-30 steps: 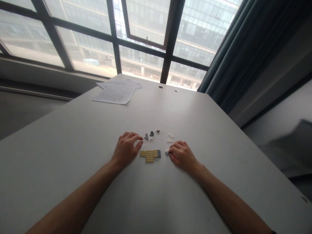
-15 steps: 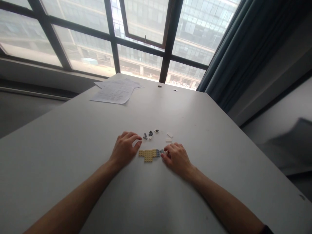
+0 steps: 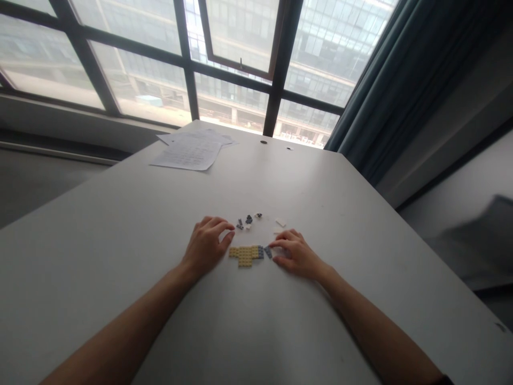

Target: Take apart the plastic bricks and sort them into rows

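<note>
Tan building-brick plates lie in a stepped flat shape on the white table, with a blue-grey plate at their right end. A separate grey wedge-shaped piece lies just right of that. My right hand rests beside this grey piece, thumb and fingers apart, with nothing visible between them. To the left of the tan plates, my left hand rests on the table, fingers curved and apart, holding nothing visible. Small dark grey pieces lie just beyond its fingertips.
Farther back sit another dark grey piece, a small white-and-dark piece and a white flat piece. Printed sheets of paper lie at the table's far left, before the windows. A blue curtain hangs at the right.
My right hand has drawn slightly right, away from the grey wedge-shaped piece, and its fingers have spread. More of that piece now shows. My left hand stays in place.
</note>
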`<state>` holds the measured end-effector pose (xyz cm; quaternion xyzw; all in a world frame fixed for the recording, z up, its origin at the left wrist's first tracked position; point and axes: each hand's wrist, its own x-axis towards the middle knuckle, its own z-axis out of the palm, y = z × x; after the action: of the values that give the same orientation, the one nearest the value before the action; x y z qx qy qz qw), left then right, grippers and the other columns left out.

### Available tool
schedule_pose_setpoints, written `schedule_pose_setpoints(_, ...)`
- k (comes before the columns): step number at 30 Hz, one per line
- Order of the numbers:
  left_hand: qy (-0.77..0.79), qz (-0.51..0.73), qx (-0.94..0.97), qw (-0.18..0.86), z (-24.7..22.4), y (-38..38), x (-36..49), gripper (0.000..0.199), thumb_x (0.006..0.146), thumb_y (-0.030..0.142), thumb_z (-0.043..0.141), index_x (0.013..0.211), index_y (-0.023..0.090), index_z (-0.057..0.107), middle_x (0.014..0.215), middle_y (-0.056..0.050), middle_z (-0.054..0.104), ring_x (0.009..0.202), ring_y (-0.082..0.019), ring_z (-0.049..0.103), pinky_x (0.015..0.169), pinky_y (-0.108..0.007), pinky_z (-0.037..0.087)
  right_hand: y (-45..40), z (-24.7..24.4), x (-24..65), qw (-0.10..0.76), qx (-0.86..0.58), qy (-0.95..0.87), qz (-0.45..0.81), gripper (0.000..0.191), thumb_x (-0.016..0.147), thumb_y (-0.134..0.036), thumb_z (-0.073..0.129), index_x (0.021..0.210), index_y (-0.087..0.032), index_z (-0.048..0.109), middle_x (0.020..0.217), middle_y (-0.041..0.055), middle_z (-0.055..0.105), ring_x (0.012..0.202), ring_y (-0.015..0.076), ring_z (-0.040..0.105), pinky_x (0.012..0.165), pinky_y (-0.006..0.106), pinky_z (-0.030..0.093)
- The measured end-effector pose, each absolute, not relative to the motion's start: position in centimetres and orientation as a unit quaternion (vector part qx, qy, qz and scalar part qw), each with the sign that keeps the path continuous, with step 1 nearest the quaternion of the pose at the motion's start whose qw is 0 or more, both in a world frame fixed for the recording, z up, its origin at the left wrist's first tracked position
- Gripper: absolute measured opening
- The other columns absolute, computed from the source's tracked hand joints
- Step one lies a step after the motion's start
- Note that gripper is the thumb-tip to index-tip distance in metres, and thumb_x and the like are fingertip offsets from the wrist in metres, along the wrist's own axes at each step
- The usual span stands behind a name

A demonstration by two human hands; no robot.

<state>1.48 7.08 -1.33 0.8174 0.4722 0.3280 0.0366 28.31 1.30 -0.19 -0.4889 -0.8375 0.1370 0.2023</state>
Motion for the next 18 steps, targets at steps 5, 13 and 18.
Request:
schedule_pose_setpoints(5, 0.471, 0.329, 0.818, 0.032, -1.47, 7.15, 1.45, 0.018, 0.086, 0.03, 0.052, 0.087, 0.022, 0.068, 0.096, -0.004, 0.068, 0.097, -0.023, 0.055, 0.089, -0.038, 0.04, 1.38, -0.3, 28.19, 0.21, -0.488, -0.836, 0.134, 0.04, 0.076, -0.026, 0.071, 0.116, -0.027, 0.063, 0.114, 0.0048, 0.06, 0.11, 0.0233, 0.048, 0.099, 0.041, 0.037)
schedule_pose_setpoints(13, 0.471, 0.327, 0.819, 0.033, -1.47, 7.19, 1.43, 0.018, 0.086, 0.03, 0.052, 0.087, 0.022, 0.068, 0.096, -0.004, 0.068, 0.096, -0.023, 0.055, 0.089, -0.037, 0.04, 1.36, -0.12, 28.01, 0.202, -0.488, -0.84, 0.126, 0.032, 0.077, -0.026, 0.07, 0.108, -0.028, 0.066, 0.111, 0.0041, 0.061, 0.109, 0.0227, 0.049, 0.098, 0.041, 0.037)
schedule_pose_setpoints(18, 0.47, 0.329, 0.819, 0.032, -1.36, 7.14, 1.43, 0.018, 0.086, 0.03, 0.052, 0.086, 0.021, 0.068, 0.096, -0.005, 0.068, 0.096, -0.022, 0.056, 0.088, -0.037, 0.04, 1.08, -0.42, 27.47, 0.212, -0.497, -0.834, 0.109, 0.028, 0.079, -0.028, 0.068, 0.106, -0.025, 0.065, 0.11, 0.0049, 0.06, 0.108, 0.0223, 0.049, 0.096, 0.04, 0.037)
